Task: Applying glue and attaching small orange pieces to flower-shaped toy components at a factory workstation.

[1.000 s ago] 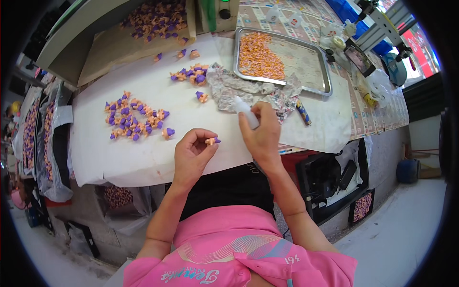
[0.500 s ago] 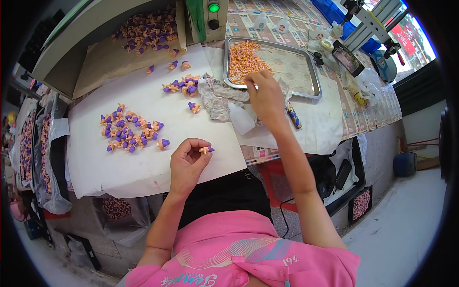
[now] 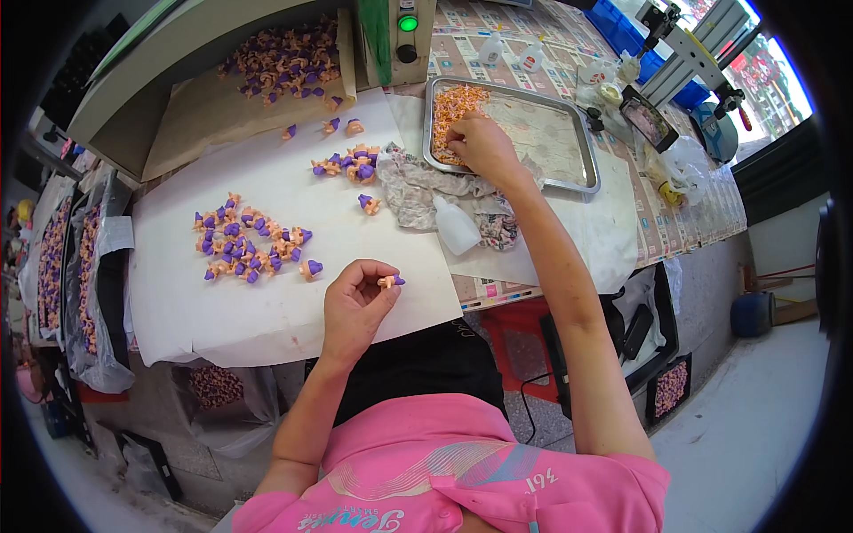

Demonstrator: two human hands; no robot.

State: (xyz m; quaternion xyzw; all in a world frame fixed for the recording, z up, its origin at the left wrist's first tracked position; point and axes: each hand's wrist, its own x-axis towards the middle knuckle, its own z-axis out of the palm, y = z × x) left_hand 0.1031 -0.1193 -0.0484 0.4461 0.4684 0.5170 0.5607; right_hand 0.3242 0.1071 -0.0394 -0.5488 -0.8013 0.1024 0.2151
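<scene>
My left hand (image 3: pixel 354 306) is closed over the near edge of the white paper, pinching a small peach-and-purple plastic figure piece (image 3: pixel 391 281) between thumb and fingertips. My right hand (image 3: pixel 482 147) reaches over the metal tray (image 3: pixel 582 169), fingers bent together at the heap of tiny orange and white pieces (image 3: pixel 451 111). What its fingertips hold, if anything, is hidden. Left of my left hand lies a loose group of similar figure pieces (image 3: pixel 235 249), and a smaller cluster (image 3: pixel 355 163) sits farther off. A white squeeze bottle (image 3: pixel 456 226) rests by a crumpled patterned cloth (image 3: pixel 409 191) below the tray.
Many figure pieces (image 3: pixel 289 58) pile on brown paper under a hooded machine (image 3: pixel 133 98) with a lit green button (image 3: pixel 408 23). Two small bottles (image 3: pixel 490 49) stand behind the tray. A phone (image 3: pixel 647 118) on a stand is at right. A red stool (image 3: pixel 520 346) stands below the table.
My right hand has shifted a little left and down, onto the orange pieces in the tray. The left hand keeps the figure piece in nearly the same place. The whole view has shifted slightly.
</scene>
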